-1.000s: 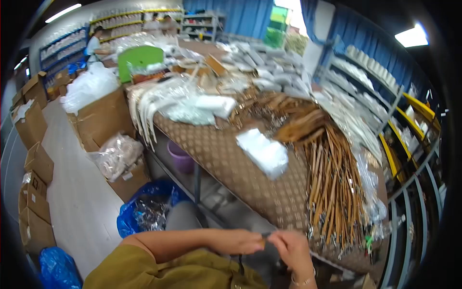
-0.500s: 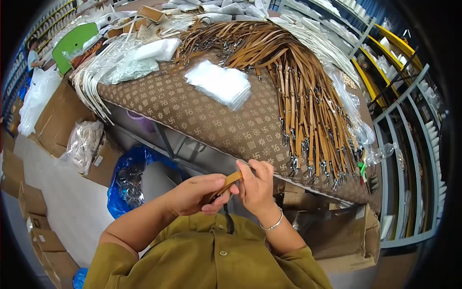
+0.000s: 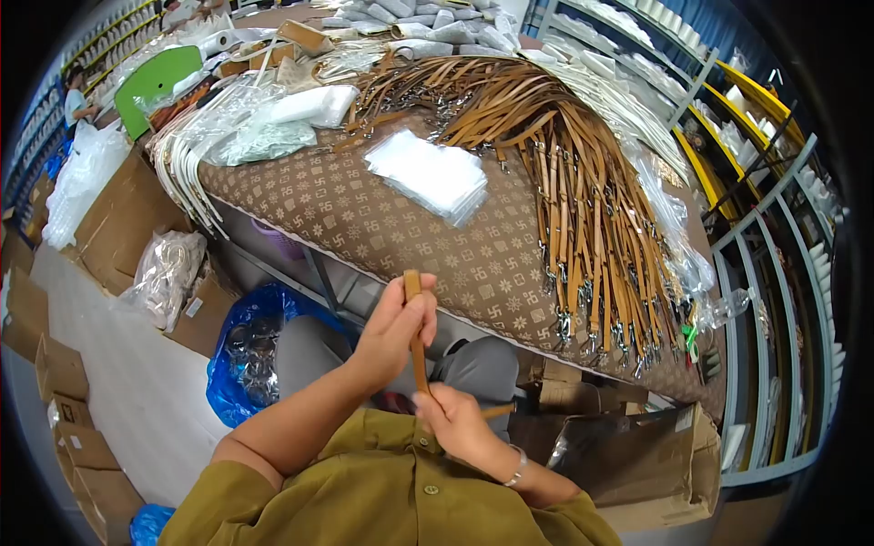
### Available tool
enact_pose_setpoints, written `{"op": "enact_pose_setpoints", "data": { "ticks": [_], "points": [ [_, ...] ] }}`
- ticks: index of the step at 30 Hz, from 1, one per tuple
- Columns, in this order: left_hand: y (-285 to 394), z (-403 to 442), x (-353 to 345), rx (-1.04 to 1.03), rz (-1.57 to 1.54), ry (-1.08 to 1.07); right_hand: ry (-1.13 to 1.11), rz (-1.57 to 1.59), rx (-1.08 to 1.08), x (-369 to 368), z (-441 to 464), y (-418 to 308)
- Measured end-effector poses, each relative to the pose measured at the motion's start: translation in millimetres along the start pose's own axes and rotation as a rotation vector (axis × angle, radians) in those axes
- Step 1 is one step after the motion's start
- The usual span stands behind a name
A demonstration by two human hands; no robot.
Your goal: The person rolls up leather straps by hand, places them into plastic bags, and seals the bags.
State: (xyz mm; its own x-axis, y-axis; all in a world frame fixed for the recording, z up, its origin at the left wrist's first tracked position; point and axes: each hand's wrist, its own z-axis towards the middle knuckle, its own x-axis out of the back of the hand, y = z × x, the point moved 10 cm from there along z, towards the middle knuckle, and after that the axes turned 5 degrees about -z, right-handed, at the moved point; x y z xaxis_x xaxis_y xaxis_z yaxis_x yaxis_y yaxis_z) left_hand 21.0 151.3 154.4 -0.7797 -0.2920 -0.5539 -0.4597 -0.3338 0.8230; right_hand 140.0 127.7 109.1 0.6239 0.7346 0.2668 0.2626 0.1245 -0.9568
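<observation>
A tan leather strap point(image 3: 419, 359) runs between my two hands in front of my lap. My left hand point(image 3: 391, 332) is closed around its upper part, and a folded-looking end sticks up past the fingers. Lower down, my right hand point(image 3: 455, 423) grips the same strap, and a short tan end comes out beyond that hand on the right. Many similar tan straps with metal snap hooks point(image 3: 592, 237) hang in a thick bundle over the patterned table cover point(image 3: 364, 214). A stack of clear plastic bags point(image 3: 428, 173) lies on the cover.
To the left, a blue bag point(image 3: 223, 355) holds shiny metal parts. A cardboard box point(image 3: 637, 464) stands at the lower right, beside a grey metal rack point(image 3: 774, 273). White straps point(image 3: 182, 173) hang over the table's left end. Another person point(image 3: 77, 100) is far left.
My hands have moved apart along the strap: the left went up and now holds the upper part, the right came down towards my lap. The strap is now stretched out nearly upright.
</observation>
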Motion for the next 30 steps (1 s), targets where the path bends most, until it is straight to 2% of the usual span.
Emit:
{"op": "enact_pose_setpoints", "data": {
  "ticks": [1,2,3,4,5,6,8,9,12,13,16,17,20,25,28,29,30],
  "points": [
    [-2,4,7,-0.001,-0.001,0.008,-0.071,-0.272,0.087,6,-8,-26],
    [4,6,5,-0.098,0.370,-0.094,-0.138,-0.542,0.169,10,-18,-48],
    [5,6,-2,-0.194,0.740,-0.207,-0.135,-0.540,0.158,23,-23,-63],
    [0,2,-12,-0.292,1.107,-0.332,-0.051,-0.688,0.215,41,-28,-85],
    [0,-2,-13,-0.282,1.098,-0.355,0.037,-0.835,0.263,55,-29,-100],
    [-10,-9,-18,-0.113,0.937,-0.482,0.052,-0.834,0.242,66,-21,-101],
    [-24,-31,-36,0.215,0.609,-0.705,0.277,-0.819,0.498,90,-14,-129],
    [-20,-34,-42,0.212,0.607,-0.713,0.284,-0.823,0.496,94,-5,-124],
    [-10,-42,-42,0.317,0.395,-0.603,0.214,-0.505,0.471,97,29,-93],
    [-6,-43,-41,0.307,0.399,-0.590,0.202,-0.505,0.483,90,35,-85],
    [-10,-47,-32,0.510,0.081,-0.456,0.243,-0.418,0.674,60,25,-70],
    [-11,-47,-31,0.511,0.081,-0.451,0.239,-0.415,0.673,50,24,-64],
    [-10,-41,-33,0.517,-0.226,-0.392,0.296,-0.169,0.506,39,22,-35],
    [4,-16,-37,0.361,-0.392,-0.259,0.211,-0.281,0.424,22,15,-17],
    [29,11,-11,-0.071,-0.025,-0.108,0.104,-0.560,0.360,7,0,-20],
    [27,14,-7,-0.074,-0.027,-0.100,0.095,-0.562,0.362,9,-3,-28],
    [25,15,-12,-0.104,0.305,-0.181,0.164,-0.627,0.400,17,-9,-44]
  ]
}}
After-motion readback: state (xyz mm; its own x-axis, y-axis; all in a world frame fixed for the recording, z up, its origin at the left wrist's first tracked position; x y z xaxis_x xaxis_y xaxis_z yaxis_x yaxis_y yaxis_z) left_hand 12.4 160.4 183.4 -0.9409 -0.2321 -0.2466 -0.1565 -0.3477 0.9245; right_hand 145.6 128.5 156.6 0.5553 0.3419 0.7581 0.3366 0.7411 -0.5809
